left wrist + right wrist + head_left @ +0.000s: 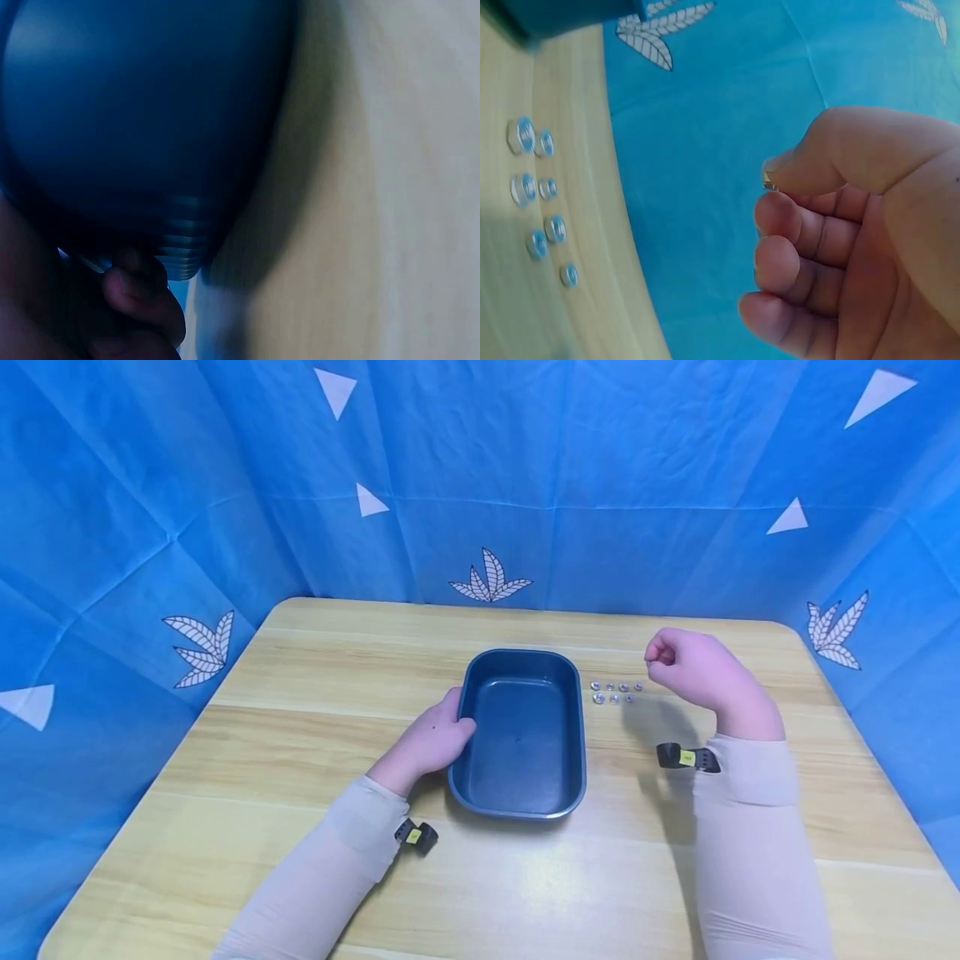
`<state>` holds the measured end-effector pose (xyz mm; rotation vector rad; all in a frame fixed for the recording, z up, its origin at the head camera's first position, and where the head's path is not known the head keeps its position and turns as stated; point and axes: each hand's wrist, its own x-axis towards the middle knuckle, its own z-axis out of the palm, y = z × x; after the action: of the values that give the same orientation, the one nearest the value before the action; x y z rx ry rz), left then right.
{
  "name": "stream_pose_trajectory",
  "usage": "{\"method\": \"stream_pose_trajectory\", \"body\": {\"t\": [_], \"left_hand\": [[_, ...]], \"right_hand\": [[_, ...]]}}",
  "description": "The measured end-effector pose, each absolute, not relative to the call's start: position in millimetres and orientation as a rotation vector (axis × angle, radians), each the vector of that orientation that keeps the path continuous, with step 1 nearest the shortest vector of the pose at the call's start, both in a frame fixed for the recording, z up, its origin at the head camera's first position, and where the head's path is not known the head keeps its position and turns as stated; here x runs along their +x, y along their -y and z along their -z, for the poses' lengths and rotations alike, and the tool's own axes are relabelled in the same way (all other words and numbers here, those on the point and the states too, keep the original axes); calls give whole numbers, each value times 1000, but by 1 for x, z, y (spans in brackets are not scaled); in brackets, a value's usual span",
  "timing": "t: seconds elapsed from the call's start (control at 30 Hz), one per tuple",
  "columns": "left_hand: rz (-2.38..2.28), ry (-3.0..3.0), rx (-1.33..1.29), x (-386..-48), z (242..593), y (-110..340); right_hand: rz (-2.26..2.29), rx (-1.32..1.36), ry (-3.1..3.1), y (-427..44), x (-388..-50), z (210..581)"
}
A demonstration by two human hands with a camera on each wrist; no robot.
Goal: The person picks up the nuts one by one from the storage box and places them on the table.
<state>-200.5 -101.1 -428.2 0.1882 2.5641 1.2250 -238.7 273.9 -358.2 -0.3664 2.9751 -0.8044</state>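
Observation:
A dark blue rectangular tray (517,768) is at mid-table, with nothing inside it. My left hand (431,739) grips its left wall, thumb over the rim and fingers on the outside. To the tray's right, several small silver nuts (598,698) lie in two rows on the wood. Above and to the right of these rows is my right hand (705,672), held over the table. Between its thumb and index finger it pinches a small metal nut (769,181), mostly hidden by the fingertips. The other fingers are curled toward the palm.
The light wooden table (300,693) has rounded far corners. A blue cloth with white leaf prints (637,485) hangs behind it and along both sides. Each wrist wears a black strap (686,757) with a yellow label.

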Motion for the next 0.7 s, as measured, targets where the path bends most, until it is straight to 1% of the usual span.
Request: {"method": "stream_pose_trajectory", "body": {"t": [0.23,0.7], "left_hand": [[-1216,-2567,192,-201,427,101],[-1206,-2566,201,-200,428,102]], "right_hand": [[786,-334,-2945,-287,-239,361],[797,-324,-2863,-294,-244,376]]}}
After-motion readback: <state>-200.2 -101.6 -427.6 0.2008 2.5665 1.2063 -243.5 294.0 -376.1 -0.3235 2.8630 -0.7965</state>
